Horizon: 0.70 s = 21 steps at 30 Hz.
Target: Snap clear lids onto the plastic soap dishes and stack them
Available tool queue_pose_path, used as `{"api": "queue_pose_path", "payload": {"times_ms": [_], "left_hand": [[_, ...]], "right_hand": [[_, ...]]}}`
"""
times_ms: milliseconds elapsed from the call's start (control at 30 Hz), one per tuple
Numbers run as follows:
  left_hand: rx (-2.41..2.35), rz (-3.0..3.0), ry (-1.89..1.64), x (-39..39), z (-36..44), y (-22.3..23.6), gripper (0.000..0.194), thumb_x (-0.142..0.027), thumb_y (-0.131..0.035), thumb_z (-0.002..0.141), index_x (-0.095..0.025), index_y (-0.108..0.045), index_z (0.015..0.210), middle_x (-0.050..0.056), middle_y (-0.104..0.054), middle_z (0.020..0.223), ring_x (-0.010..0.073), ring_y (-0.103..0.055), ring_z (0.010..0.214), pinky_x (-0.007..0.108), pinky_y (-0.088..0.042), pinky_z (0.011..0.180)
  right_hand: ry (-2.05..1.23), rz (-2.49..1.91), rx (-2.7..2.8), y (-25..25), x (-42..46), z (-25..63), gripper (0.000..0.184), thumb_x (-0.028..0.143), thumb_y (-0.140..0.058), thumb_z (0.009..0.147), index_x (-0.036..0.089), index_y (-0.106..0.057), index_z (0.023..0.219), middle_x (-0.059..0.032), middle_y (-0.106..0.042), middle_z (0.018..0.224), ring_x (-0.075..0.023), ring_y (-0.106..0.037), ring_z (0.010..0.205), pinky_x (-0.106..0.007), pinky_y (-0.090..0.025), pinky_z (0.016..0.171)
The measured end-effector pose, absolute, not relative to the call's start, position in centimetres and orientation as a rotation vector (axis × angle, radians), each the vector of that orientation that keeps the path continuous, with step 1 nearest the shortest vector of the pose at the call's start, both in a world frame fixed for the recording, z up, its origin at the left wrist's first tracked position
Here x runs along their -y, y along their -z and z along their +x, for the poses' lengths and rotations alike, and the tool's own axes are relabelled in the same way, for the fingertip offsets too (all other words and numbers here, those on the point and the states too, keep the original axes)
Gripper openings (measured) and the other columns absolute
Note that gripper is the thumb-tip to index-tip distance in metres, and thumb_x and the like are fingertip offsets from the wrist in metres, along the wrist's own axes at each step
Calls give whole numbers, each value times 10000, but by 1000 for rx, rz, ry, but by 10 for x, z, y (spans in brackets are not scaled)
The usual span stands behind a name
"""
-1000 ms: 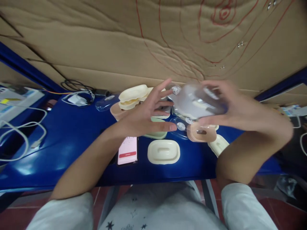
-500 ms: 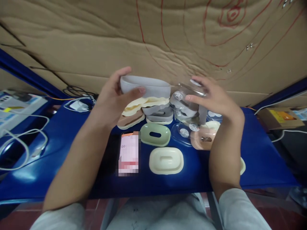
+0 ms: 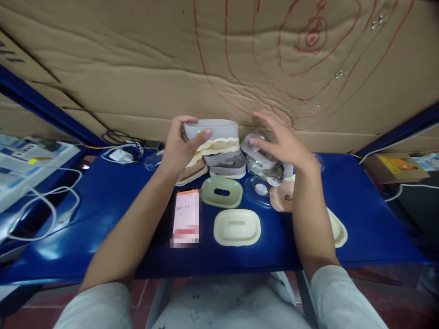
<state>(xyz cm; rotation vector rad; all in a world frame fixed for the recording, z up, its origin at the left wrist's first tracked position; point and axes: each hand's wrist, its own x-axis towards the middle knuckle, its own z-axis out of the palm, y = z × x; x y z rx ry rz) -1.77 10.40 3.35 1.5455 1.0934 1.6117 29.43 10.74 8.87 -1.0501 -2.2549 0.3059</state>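
Note:
My left hand (image 3: pixel 183 146) is closed on the rim of a grey oval tub (image 3: pixel 216 129), fingers behind and thumb in front. This tub sits on top of a stack with wavy-edged cream pieces (image 3: pixel 221 145) and grey slotted pieces (image 3: pixel 226 161) below. My right hand (image 3: pixel 279 139) is open, fingers and thumb spread, above a pile of grey parts and clear plastic covers (image 3: pixel 259 148) with round stickers. Its thumb overlaps a sticker there; whether it touches is unclear. In front lie a green slotted lid (image 3: pixel 222 192) and a cream lid (image 3: pixel 237 227) with a raised bar.
A lit phone (image 3: pixel 187 217) lies left of the lids. Clear covers (image 3: pixel 259 189) and a peach piece (image 3: pixel 281 197) are at the right, a cream piece (image 3: pixel 339 228) beyond my forearm. A white charger and cable (image 3: pixel 121 155) lie back left; a cardboard wall (image 3: pixel 137 82) stands behind.
My left hand has lowered the grey tub onto the stack. My right hand has let go of a clear cover, which now rests on the pile, and its fingers have spread.

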Motion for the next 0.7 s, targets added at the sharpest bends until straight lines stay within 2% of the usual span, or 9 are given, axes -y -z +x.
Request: {"api": "queue_pose_path", "payload": {"times_ms": [67,133,267,333,500,600,700], "left_hand": [[-1054,1583,-1594,-102,-14,-34,581,-519,-938,815,-267,-614,1225,45,-657,1125,197,-681,971,311,-600,767],[-999,1656,-1553,-98,-10,-36,617,-521,-938,820,-286,-601,1279,48,-669,1191,211,-688,1049,344,-623,856],[-929,1768,-1507,-94,-9,-40,811,-582,-968,789,-326,-530,1421,41,-637,1352,233,-662,1212,394,-609,1034],[-934,1801,-1495,-95,-10,-40,959,-649,-982,753,-312,-478,1496,62,-612,1426,270,-633,1297,438,-597,1086],[-953,1852,-1425,-96,-10,-40,1197,-787,-932,736,-264,-339,1634,145,-529,1588,372,-567,1443,531,-601,1117],[-880,1861,-1394,-96,-7,-39,1227,-768,-913,772,-269,-253,1679,162,-470,1661,362,-561,1481,548,-572,1178],[-871,1868,-1367,-91,-2,-34,1177,-729,-894,813,-274,-244,1684,167,-493,1646,341,-574,1484,534,-550,1211]], "right_hand": [[-301,-943,2274,-90,-103,277,725,462,-761,1007,270,-506,1658,-115,-445,1750,-317,-348,1663,-570,-275,1366],[-339,-837,2290,-89,-101,259,654,433,-734,1033,288,-535,1639,-101,-470,1738,-296,-366,1656,-555,-289,1358],[-453,-691,2266,-82,-105,240,351,379,-680,1067,252,-748,1387,-92,-739,1450,-267,-638,1421,-475,-465,1232],[-482,-683,2228,-80,-107,239,288,383,-686,1062,236,-785,1288,-80,-789,1336,-255,-708,1297,-438,-518,1152],[-514,-705,2163,-83,-106,243,231,379,-691,1058,208,-794,1173,-54,-813,1217,-234,-735,1165,-369,-530,1038],[-510,-753,2110,-86,-107,247,286,451,-657,1076,195,-781,1106,-32,-808,1096,-205,-725,1017,-323,-523,916],[-434,-838,2052,-92,-106,256,357,523,-630,1077,192,-763,1099,-31,-794,1042,-202,-699,951,-320,-517,871]]}}
